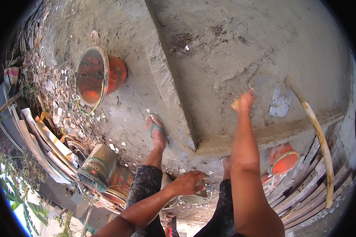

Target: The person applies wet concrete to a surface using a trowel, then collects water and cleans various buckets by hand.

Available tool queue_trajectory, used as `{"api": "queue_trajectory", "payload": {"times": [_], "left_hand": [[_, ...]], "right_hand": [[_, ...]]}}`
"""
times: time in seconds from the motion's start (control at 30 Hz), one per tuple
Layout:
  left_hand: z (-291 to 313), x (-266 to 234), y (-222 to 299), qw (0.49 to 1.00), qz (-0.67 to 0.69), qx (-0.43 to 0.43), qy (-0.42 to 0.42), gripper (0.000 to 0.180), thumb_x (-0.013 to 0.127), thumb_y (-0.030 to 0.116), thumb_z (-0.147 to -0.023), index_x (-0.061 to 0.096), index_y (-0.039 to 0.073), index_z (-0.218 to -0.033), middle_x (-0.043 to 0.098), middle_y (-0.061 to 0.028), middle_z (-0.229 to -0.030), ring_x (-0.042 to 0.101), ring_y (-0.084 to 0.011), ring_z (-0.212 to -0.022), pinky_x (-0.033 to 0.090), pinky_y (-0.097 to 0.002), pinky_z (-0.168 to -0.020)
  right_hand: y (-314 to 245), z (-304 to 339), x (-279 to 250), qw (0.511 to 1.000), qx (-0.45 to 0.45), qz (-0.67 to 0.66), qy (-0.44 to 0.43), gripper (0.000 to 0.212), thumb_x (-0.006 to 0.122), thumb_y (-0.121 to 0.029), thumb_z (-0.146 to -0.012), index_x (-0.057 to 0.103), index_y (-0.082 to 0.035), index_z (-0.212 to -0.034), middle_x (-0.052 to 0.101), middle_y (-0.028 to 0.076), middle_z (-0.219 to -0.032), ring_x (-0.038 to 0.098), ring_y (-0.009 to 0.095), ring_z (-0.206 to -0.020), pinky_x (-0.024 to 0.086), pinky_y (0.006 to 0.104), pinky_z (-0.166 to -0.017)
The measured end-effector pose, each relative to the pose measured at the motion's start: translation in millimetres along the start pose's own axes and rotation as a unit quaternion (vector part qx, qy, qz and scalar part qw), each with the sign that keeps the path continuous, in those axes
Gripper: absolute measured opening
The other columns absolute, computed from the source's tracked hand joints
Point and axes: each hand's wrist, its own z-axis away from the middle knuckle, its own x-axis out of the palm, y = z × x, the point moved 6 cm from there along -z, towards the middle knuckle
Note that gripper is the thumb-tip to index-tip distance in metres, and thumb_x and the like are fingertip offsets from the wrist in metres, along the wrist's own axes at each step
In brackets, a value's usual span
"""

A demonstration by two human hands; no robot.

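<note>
"What is the right hand [246, 99] gripping?"
"The wooden handle of a trowel [262, 81], out over the grey mortar floor [304, 47], inward from its near edge. The blade is blurred, so whether it touches the mortar is hard to say."
"And the left hand [188, 183]?"
"Released, its fingers parted. It is short of the floor's near left corner, above a grey bucket [194, 200]."
"What is close to the trowel?"
"A flat pale plate [281, 100], just to its right. A wooden pole [319, 144] crosses the near edge beyond that."
"And the raised ridge [168, 79]?"
"It forms the floor's left edge. An orange bucket [118, 73] is left of it; a smaller reddish bucket [283, 162] sits outside the near edge."
</note>
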Motion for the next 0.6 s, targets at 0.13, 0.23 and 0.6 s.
{"api": "queue_trajectory", "payload": {"times": [0.13,0.23,0.6], "left_hand": [[11.2,-25.3,-3.6,0.996,-0.059,-0.007,0.07,0.049,0.067,0.029,-0.089,0.054,0.01,-0.132,0.058,-0.0149,-0.127,0.057,-0.0382,-0.116,0.047,-0.0469,-0.099],[10.5,-31.2,4.2,0.994,-0.085,0.006,0.067,0.047,0.066,0.026,-0.089,0.053,0.007,-0.13,0.057,-0.0176,-0.128,0.057,-0.0397,-0.114,0.046,-0.0472,-0.099],[8.5,-26.9,0.2,0.994,-0.093,-0.01,0.061,0.048,0.068,0.028,-0.087,0.056,0.011,-0.13,0.059,-0.015,-0.125,0.059,-0.0389,-0.109,0.048,-0.0479,-0.094]], "right_hand": [[-49.7,106.1,151.1,0.986,-0.058,0.108,-0.117,0.055,0.035,-0.043,-0.102,0.054,0.008,-0.113,0.065,0.025,-0.096,0.068,0.037,-0.074,0.06,0.0449,-0.056],[-55.8,126.6,205.0,0.961,-0.138,0.194,-0.139,0.052,0.036,-0.039,-0.103,0.051,0.01,-0.116,0.065,0.031,-0.101,0.069,0.043,-0.082,0.059,0.0487,-0.067],[-4.5,124.5,93.9,0.554,-0.478,0.655,-0.191,0.031,0.049,-0.041,-0.101,0.049,-0.01,-0.105,0.066,0.019,-0.091,0.07,0.04,-0.08,0.057,0.0498,-0.067]]}}
